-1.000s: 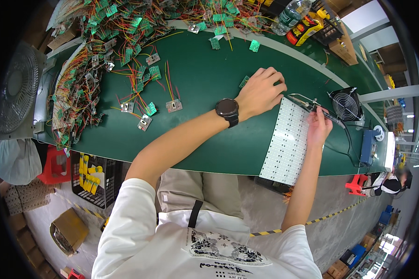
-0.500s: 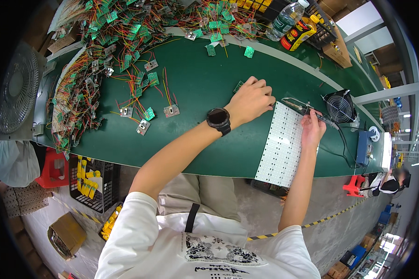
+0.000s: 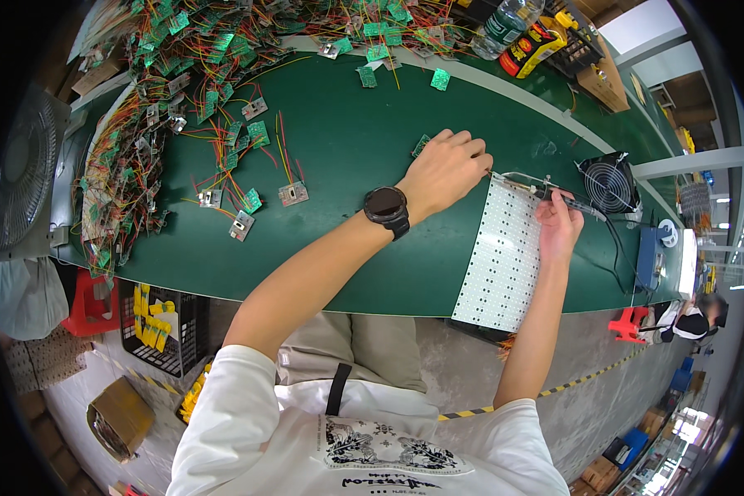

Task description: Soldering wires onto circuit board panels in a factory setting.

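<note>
My left hand (image 3: pixel 446 172), with a black watch on the wrist, is closed over the far left corner of a white perforated-looking panel (image 3: pixel 500 260) covered in rows of small dots. Its fingertips press together there, and what they pinch is hidden. A small green circuit board (image 3: pixel 422 146) peeks out beyond the knuckles. My right hand (image 3: pixel 559 225) grips a soldering iron (image 3: pixel 546 193) by its dark handle, above the panel's right side. The iron's thin tip points left, close to my left fingertips. A thin curved metal tube runs along the iron.
A heap of wired green circuit boards (image 3: pixel 215 45) covers the far left, with several loose ones (image 3: pixel 293 194) nearer. Right of the iron stand a small black fan (image 3: pixel 608 183) and a blue box (image 3: pixel 651 258). A bottle (image 3: pixel 508 29) and yellow-black container (image 3: pixel 533 48) stand at the back.
The soldering iron's tip has come slightly nearer my left fingertips and the panel's corner. My left hand stays closed in nearly the same place. The whole view has shifted a little.
</note>
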A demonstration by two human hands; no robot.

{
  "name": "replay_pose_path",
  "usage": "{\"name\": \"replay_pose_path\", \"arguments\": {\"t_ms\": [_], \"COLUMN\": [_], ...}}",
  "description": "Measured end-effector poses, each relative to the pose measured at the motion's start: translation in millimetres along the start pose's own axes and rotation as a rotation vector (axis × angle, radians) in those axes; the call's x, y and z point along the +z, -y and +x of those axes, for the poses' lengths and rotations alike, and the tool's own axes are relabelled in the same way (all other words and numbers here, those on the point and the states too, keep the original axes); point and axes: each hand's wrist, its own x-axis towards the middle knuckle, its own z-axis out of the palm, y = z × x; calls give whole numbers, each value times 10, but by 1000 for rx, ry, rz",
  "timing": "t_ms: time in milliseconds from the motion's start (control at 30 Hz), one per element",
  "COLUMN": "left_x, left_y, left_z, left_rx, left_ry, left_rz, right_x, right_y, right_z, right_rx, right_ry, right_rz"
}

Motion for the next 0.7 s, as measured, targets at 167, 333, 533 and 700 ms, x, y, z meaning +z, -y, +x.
{"name": "replay_pose_path", "arguments": {"t_ms": [167, 333, 533, 700], "left_x": [19, -24, 31, 82], "left_y": [1, -18, -35, -39], "left_z": [4, 31, 25, 25], "left_rx": [-14, -62, -59, -22], "left_ry": [-15, 3, -39, -54], "left_rz": [-16, -63, -26, 56], "right_x": [-26, -14, -33, -60], "right_y": [-16, -34, -43, -52], "right_z": [-2, -13, -2, 4], "right_rx": [-37, -60, -56, -57], "right_ry": [-9, -21, -21, -14], "right_rz": [-43, -33, -35, -61]}}
